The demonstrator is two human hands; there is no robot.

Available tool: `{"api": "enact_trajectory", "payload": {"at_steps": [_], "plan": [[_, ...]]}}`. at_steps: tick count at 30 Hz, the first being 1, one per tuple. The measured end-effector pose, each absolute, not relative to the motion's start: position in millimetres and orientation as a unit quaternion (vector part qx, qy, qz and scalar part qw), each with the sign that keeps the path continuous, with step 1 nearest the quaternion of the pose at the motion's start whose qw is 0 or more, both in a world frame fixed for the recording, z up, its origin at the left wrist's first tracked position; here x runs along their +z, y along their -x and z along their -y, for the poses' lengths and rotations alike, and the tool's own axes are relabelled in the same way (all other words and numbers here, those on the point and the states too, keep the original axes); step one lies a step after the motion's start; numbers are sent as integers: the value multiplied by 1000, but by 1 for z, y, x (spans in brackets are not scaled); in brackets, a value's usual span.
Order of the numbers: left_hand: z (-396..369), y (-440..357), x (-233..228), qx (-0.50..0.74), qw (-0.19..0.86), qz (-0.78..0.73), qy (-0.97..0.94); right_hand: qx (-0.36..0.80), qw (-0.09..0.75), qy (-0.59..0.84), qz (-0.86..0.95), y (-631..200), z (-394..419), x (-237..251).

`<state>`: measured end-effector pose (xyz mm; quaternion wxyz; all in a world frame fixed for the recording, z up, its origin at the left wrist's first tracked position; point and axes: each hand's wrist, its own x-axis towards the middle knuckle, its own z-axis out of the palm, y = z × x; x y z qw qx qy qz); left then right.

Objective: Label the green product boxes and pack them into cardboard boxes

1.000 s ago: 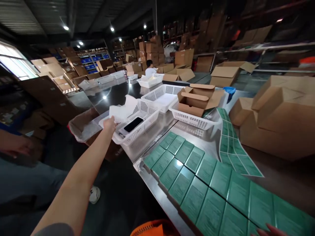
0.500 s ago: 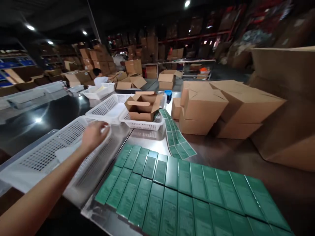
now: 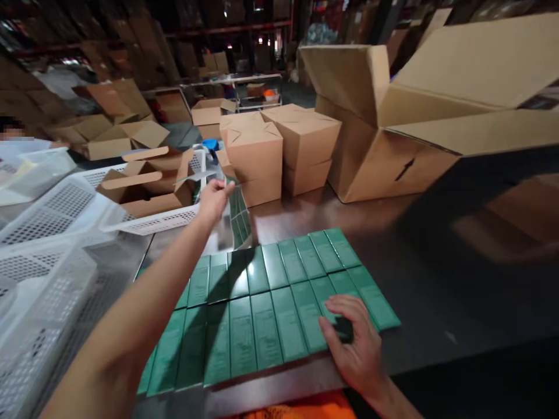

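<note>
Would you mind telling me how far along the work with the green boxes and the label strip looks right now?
Done: two rows of green boxes lie side by side on the table. In hand: the left hand lifts the strip of green labels; the right hand rests on the boxes. Left: no label visibly peeled yet.

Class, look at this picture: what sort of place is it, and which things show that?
Probably a warehouse packing area: stacked cardboard boxes, rows of green packs on a long table, and white mesh baskets.
</note>
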<state>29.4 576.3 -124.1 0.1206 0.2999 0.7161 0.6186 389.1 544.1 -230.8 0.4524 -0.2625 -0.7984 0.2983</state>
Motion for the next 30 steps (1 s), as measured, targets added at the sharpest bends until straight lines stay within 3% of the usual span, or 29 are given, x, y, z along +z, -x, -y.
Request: {"api": "enact_trajectory", "payload": {"at_steps": [3,6,9,12,17,20,26,30], "plan": [[-545,-52,-85,654,171,-655,-337,370,446,327,747,-392,-554,-226],[-494,-85,-65,684,289,-586,-324,540,412,306,667,-377,-566,-211],[-439,-112,-68,663,357,-605,-260,694,373,198,583,-352,-568,-185],[-385,-129,-83,602,380,-651,-262,763,352,173,515,-331,-556,-163],[-322,-135,-116,427,320,-754,-383,764,360,221,488,-303,-536,-165],[-312,-129,-134,365,345,-774,-385,735,348,221,538,-289,-527,-179],[-330,-126,-150,540,335,-720,-277,728,258,184,609,-278,-500,-193],[-336,-138,-160,621,296,-695,-209,767,331,218,505,-279,-491,-200]]}}
